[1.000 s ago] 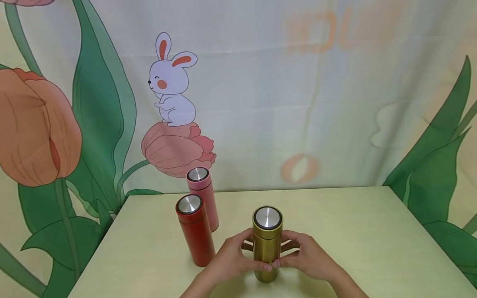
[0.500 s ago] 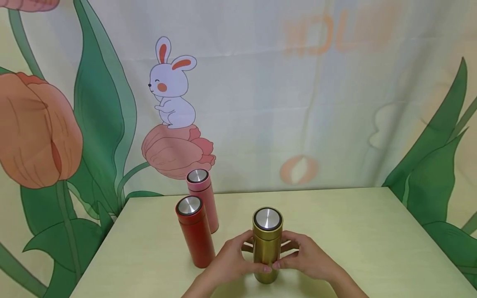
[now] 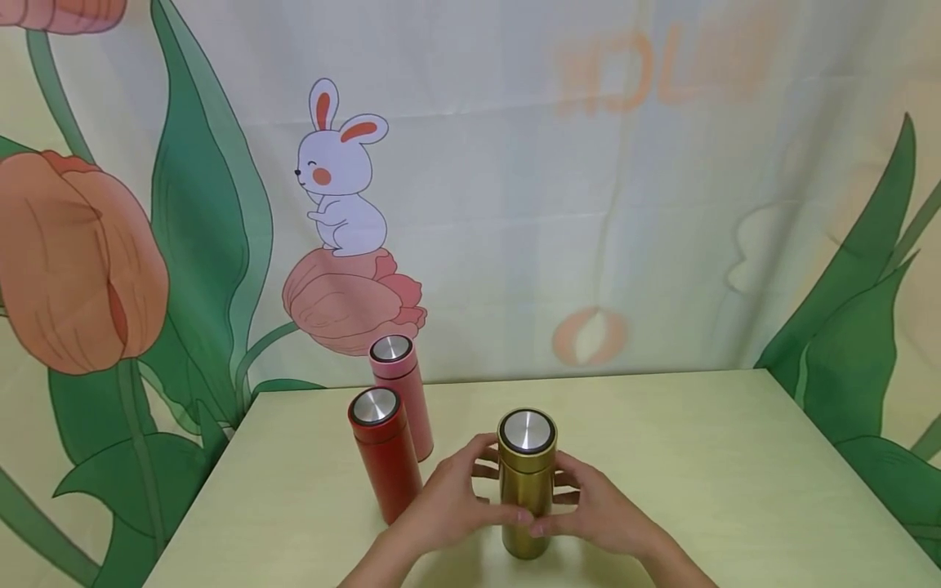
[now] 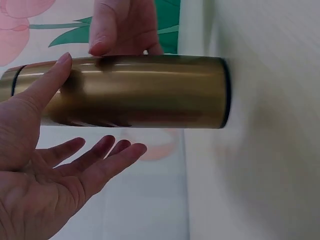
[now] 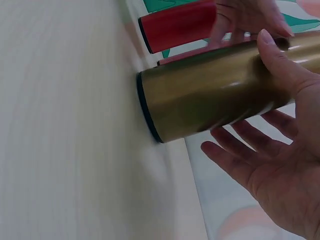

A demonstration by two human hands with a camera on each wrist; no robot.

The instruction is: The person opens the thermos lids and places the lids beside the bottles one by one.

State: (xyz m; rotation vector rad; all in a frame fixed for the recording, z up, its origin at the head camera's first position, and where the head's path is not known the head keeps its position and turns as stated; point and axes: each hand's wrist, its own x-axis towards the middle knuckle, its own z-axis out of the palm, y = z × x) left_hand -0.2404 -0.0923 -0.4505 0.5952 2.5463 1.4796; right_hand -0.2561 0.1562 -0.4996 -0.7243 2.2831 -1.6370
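Note:
A gold thermos bottle (image 3: 526,490) with a steel-topped lid stands upright on the pale table, between the two hands. The left hand (image 3: 459,498) is at its left side, the thumb lying across the front. In the left wrist view its fingers (image 4: 112,170) are spread and apart from the bottle. On the other side is the right hand (image 3: 599,510), thumb (image 5: 280,62) over the bottle's front. Its fingers are loosely extended, their tips near the bottle's far side in the right wrist view. The bottle hides parts of both hands.
A red thermos bottle (image 3: 385,465) stands left of the left hand, its base partly behind that forearm. Behind it is a pink thermos bottle (image 3: 412,400). A printed curtain (image 3: 500,204) with a rabbit and tulips hangs behind the table (image 3: 735,457).
Both hands have loosened around the gold bottle, their fingers spreading farther apart; the left index finger has risen. The bottle itself has stayed in place. The head view has tipped slightly.

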